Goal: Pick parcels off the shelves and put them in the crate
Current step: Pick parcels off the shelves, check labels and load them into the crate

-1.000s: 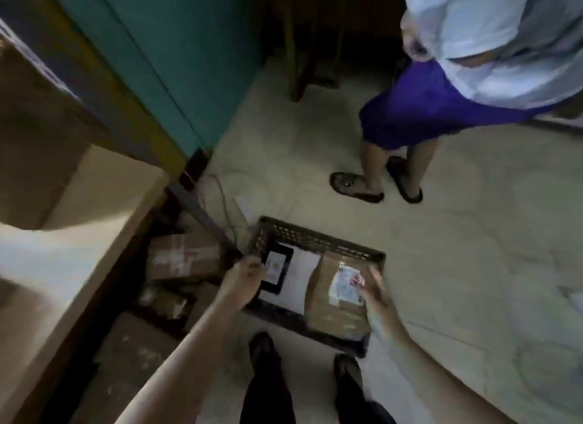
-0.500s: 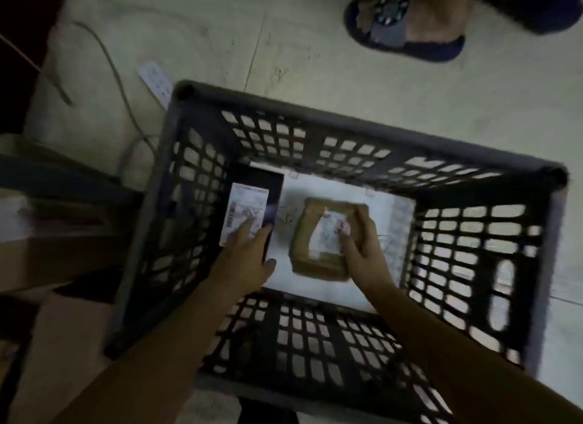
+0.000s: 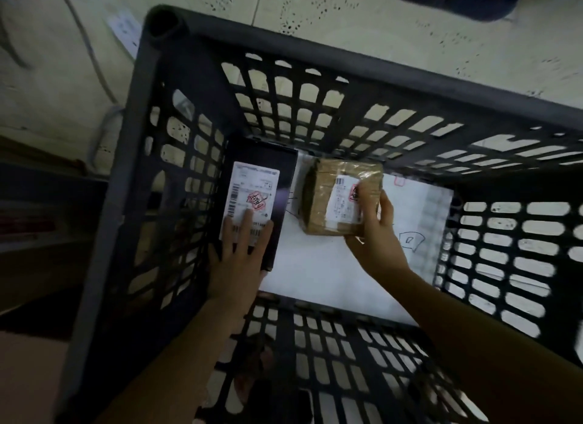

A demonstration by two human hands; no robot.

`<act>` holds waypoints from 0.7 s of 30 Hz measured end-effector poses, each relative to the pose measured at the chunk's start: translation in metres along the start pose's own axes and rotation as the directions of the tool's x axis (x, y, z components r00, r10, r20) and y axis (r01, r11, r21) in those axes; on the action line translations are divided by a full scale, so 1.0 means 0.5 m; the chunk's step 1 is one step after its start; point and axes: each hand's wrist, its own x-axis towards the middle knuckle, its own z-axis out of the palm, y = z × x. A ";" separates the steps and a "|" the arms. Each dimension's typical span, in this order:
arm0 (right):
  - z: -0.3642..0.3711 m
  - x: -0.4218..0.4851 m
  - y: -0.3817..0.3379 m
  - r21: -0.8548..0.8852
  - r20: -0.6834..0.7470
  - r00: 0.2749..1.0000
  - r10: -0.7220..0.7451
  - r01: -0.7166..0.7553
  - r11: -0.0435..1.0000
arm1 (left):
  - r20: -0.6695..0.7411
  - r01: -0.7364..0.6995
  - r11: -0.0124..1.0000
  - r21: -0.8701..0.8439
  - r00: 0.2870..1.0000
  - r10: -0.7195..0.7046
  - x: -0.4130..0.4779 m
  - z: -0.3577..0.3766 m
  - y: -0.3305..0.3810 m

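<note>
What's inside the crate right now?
In the crate: a black parcel under the left hand, a brown parcel gripped by the right hand, both over a white sheet on the bottom. Whatever lies beneath the sheet and parcels is covered.

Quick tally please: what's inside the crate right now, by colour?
Black parcel: 1, left hand resting flat on it
Brown parcel: 1, gripped by the right hand
White sheet on the bottom of the crate: 1
Total: 3
</note>
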 end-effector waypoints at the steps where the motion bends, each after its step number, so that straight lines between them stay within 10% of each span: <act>1: -0.001 -0.001 0.000 -0.011 0.013 1.000 0.014 -0.014 1.000 | 0.000 -0.001 1.000 0.003 1.000 0.001 0.001 -0.001 0.001; 14: -0.145 -0.180 -0.046 -0.467 0.377 0.914 0.149 0.049 0.883 | -0.122 0.047 0.912 -0.408 0.987 -0.106 -0.212 -0.131 0.069; 21: -0.402 -0.514 -0.222 -0.331 0.601 0.787 0.136 0.091 0.939 | -0.095 0.068 0.719 -0.692 0.978 -0.184 -0.598 -0.374 0.172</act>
